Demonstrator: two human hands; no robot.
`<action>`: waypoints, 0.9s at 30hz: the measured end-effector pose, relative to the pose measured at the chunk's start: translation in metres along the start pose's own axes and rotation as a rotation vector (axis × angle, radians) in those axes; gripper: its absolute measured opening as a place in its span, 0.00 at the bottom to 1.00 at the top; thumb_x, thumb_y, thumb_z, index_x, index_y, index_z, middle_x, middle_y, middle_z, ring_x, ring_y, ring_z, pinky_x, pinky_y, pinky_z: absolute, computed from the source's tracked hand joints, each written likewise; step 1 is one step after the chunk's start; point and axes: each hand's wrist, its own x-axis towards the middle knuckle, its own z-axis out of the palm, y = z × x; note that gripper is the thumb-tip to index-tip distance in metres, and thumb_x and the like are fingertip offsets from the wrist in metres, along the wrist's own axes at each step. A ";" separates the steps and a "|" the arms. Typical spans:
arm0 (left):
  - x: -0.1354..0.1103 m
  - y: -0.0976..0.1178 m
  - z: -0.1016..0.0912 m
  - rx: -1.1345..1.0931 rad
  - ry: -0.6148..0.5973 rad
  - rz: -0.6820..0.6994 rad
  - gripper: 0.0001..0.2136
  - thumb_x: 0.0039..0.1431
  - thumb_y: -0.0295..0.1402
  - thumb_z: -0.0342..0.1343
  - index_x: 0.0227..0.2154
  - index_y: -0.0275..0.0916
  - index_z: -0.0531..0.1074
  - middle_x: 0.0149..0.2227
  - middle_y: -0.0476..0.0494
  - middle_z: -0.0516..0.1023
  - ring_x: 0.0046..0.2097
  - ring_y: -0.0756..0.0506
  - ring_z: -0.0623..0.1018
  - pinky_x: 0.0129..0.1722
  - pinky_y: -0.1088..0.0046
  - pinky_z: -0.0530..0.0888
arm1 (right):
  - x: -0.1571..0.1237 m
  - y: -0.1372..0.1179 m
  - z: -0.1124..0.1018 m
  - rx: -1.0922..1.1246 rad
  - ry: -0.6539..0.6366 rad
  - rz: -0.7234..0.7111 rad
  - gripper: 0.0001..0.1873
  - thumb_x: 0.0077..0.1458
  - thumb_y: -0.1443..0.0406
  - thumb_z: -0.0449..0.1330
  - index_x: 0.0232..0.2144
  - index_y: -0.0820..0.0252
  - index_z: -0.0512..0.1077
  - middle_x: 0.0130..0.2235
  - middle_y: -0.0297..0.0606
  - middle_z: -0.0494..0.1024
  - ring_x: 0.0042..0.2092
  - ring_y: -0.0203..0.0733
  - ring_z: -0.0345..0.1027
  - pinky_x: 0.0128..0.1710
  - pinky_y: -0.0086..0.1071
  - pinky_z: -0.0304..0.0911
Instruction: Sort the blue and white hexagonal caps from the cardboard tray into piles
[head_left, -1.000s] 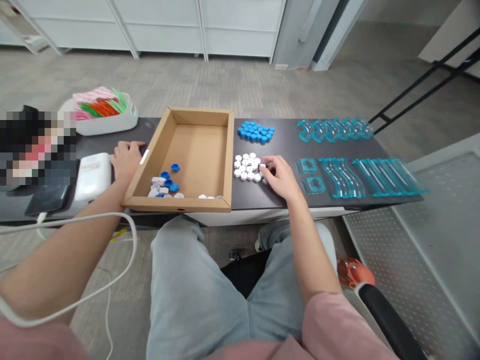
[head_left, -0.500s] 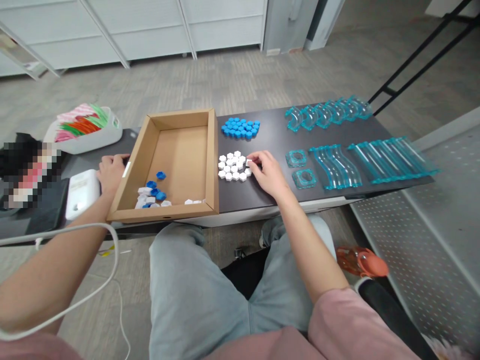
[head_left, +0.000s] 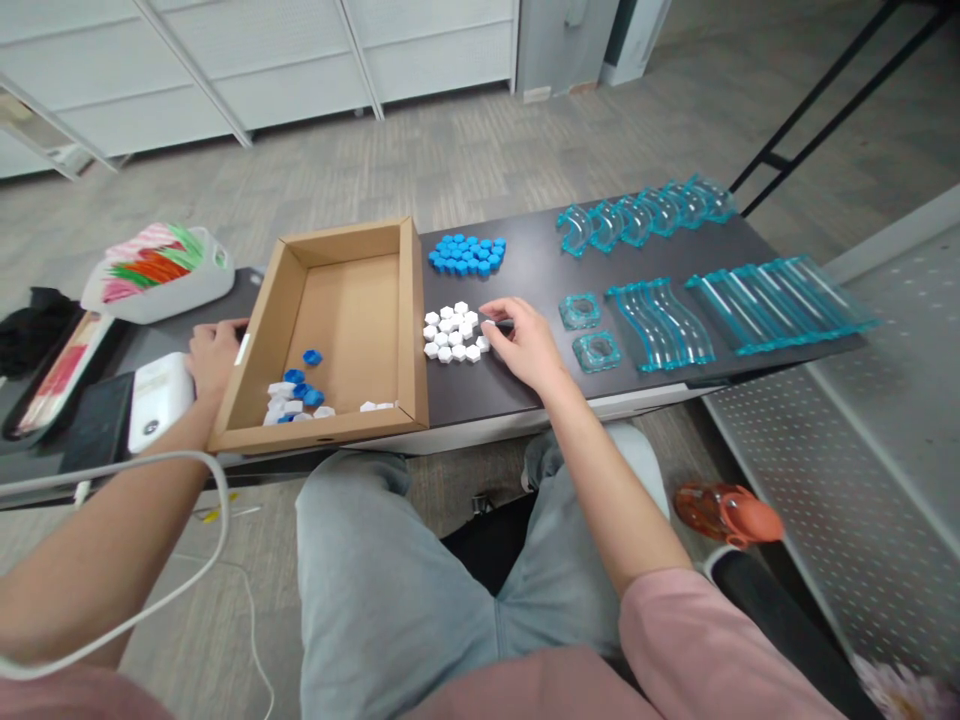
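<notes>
On the dark table, my right hand (head_left: 523, 342) rests at the right edge of a cluster of white hexagonal pieces (head_left: 454, 335). Its thumb and index finger are apart, their tips close to the outermost white pieces. My left hand (head_left: 212, 355) lies beside the left wall of an open cardboard box (head_left: 417, 330), fingers loosely extended and partly hidden by my forearm and the box. Inside the box's near left corner are several white pieces (head_left: 279, 405) and blue hexagonal pieces (head_left: 312, 357). Behind the white cluster sits a group of blue hexagonal pieces (head_left: 466, 255).
To the right lie clear teal curved tracks (head_left: 637, 220), square pieces (head_left: 597, 351), wavy tracks (head_left: 660, 325) and straight tracks (head_left: 776, 305). On the left are a white basket (head_left: 161, 298) of colourful strips, a white device (head_left: 160, 402) and a cable (head_left: 214, 465).
The view has shifted slightly, moving the table items left in the picture. My right hand stays by the white pieces, with its thumb and index finger a little apart. My left hand stays by the box.
</notes>
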 end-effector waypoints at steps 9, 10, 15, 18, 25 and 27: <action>0.001 -0.002 -0.002 0.012 -0.038 0.009 0.04 0.72 0.33 0.59 0.44 0.41 0.78 0.40 0.49 0.50 0.52 0.34 0.66 0.72 0.42 0.62 | -0.003 -0.004 -0.003 -0.065 -0.011 0.085 0.14 0.71 0.66 0.64 0.56 0.54 0.80 0.59 0.43 0.82 0.38 0.42 0.74 0.55 0.44 0.78; 0.001 -0.002 -0.002 0.020 -0.044 0.010 0.06 0.73 0.34 0.59 0.46 0.40 0.79 0.40 0.49 0.50 0.52 0.34 0.67 0.72 0.42 0.62 | -0.004 -0.006 -0.003 -0.060 -0.043 0.079 0.15 0.70 0.65 0.66 0.57 0.54 0.80 0.59 0.42 0.81 0.37 0.41 0.74 0.55 0.44 0.78; 0.001 -0.003 -0.004 0.053 -0.074 0.023 0.16 0.75 0.37 0.56 0.57 0.36 0.81 0.40 0.49 0.51 0.56 0.32 0.69 0.73 0.41 0.62 | -0.008 -0.007 -0.002 0.025 -0.123 0.019 0.21 0.68 0.64 0.68 0.61 0.52 0.76 0.63 0.44 0.79 0.39 0.40 0.79 0.51 0.43 0.80; 0.001 -0.005 -0.004 0.078 -0.095 0.030 0.21 0.76 0.37 0.55 0.63 0.34 0.80 0.41 0.48 0.53 0.58 0.31 0.69 0.74 0.40 0.62 | -0.007 -0.005 -0.002 0.051 -0.125 0.019 0.23 0.67 0.64 0.68 0.62 0.51 0.76 0.64 0.44 0.78 0.40 0.41 0.80 0.48 0.42 0.79; 0.004 -0.011 -0.003 0.081 -0.095 0.026 0.24 0.75 0.38 0.55 0.68 0.34 0.79 0.49 0.39 0.66 0.65 0.29 0.69 0.76 0.41 0.63 | -0.007 -0.012 -0.008 -0.024 -0.218 0.005 0.29 0.64 0.59 0.74 0.65 0.50 0.76 0.64 0.44 0.77 0.37 0.42 0.75 0.52 0.47 0.80; 0.004 -0.011 -0.004 0.059 -0.087 0.045 0.23 0.74 0.38 0.55 0.65 0.33 0.79 0.49 0.39 0.70 0.65 0.31 0.70 0.76 0.43 0.65 | -0.008 -0.014 -0.010 -0.036 -0.247 0.007 0.34 0.61 0.56 0.77 0.67 0.49 0.76 0.66 0.45 0.75 0.39 0.44 0.75 0.54 0.49 0.80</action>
